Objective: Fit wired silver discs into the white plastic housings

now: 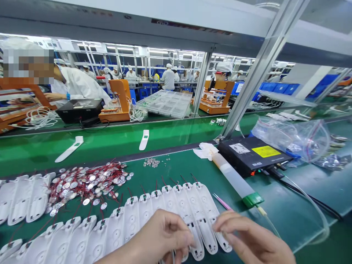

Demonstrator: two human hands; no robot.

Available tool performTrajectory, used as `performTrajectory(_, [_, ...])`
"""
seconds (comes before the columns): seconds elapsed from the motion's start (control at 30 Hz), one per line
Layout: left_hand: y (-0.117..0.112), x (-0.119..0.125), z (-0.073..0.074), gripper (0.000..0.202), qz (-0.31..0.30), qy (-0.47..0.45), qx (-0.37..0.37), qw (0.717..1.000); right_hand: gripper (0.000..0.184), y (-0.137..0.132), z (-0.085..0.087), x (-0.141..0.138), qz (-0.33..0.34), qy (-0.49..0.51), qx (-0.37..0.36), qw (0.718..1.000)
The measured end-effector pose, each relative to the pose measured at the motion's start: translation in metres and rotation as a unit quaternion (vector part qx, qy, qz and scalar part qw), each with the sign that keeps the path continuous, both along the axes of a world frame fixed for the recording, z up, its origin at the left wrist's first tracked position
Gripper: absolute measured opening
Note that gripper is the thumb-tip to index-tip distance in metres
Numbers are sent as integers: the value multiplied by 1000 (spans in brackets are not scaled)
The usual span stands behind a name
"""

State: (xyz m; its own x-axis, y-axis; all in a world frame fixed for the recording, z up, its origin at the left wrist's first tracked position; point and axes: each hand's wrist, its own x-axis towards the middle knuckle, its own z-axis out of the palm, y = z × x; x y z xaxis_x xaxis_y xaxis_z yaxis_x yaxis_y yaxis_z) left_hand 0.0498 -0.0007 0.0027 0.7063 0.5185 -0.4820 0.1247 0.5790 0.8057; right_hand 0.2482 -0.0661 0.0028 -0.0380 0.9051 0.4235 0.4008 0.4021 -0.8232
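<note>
My left hand [162,236] hovers over the row of white plastic housings [132,220], its fingers curled together in a pinch. Whatever those fingers hold, if anything, is too small or hidden to name. To its right, my right hand [253,234] is also closed, thumb against fingertips, above the lower end of the last housing [211,212]. A tiny piece may sit in that pinch, but I cannot make it out. Red wires stick up from the housings' far ends. Pink-handled tweezers [223,202] lie just beyond my right hand.
A pile of silver discs with red wires [88,181] lies at left, small metal parts [151,162] behind. At right are a glue syringe [235,179], a black controller box [253,154] and plastic bags [294,137]. A metal post [258,73] rises beyond; co-workers sit across the green conveyor [115,141].
</note>
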Motion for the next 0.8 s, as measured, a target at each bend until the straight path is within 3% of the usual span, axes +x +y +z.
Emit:
performTrajectory(0.1, [7, 0, -2, 36, 29, 35, 42, 998, 10, -11, -16, 27, -97, -188, 72, 975])
performTrajectory(0.3, [14, -5, 1, 35, 11, 59, 88, 994, 18, -32, -60, 47, -114, -408, 161, 892])
performTrajectory(0.47, [13, -3, 7, 38, 23, 82, 109, 990, 21, -35, -61, 43, -111, -467, 205, 853])
performTrajectory(0.6, [13, -1, 7, 39, 20, 94, 131, 987, 24, -35, -56, 37, -117, -468, 197, 853])
performTrajectory(0.7, [11, 0, 8, 38, 11, 99, 157, 982, 25, -38, -62, 37, -121, -481, 198, 846])
performTrajectory(0.8, [9, 1, 11, 37, 0, 104, 181, 978, 33, -41, -72, 40, -112, -519, 237, 814])
